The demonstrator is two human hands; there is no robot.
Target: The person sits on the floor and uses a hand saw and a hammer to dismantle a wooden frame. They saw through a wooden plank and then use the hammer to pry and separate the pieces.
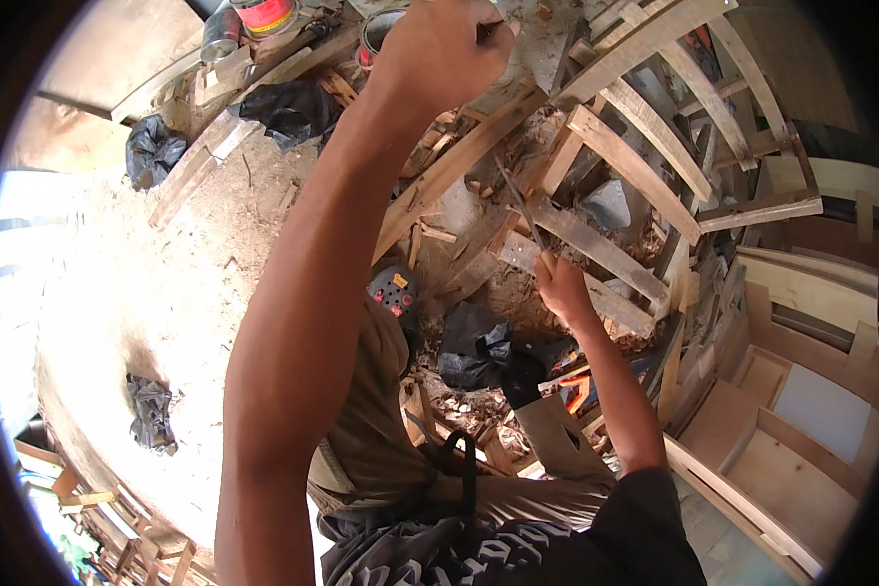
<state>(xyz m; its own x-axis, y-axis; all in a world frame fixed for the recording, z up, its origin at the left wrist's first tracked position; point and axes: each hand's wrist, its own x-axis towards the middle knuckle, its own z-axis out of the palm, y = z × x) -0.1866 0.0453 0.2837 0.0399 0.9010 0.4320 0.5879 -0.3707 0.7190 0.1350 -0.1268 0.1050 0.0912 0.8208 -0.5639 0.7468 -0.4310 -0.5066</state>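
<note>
My left hand [449, 54] is raised at the top edge of the view. Its fingers are curled closed, and whatever they may hold is hidden. Further right and lower, my right hand [563, 291] is closed round the wooden grip of a long, thin, dark tool [520, 200]. The tool's shaft slants up and left, and its exact kind is unclear. Below the left hand, a wooden plank [459, 179] slants across the ground near the tool's far end. Grey, worn boards [601, 252] lie behind and beside my right hand.
A slatted wooden frame [645, 137] stands at the upper right. Paint cans [264, 15] sit at the upper left. Black plastic bags [474, 344] and wood shavings litter the floor. Wooden cabinet panels [752, 430] occupy the right side. My clog-covered foot [393, 291] is near the middle.
</note>
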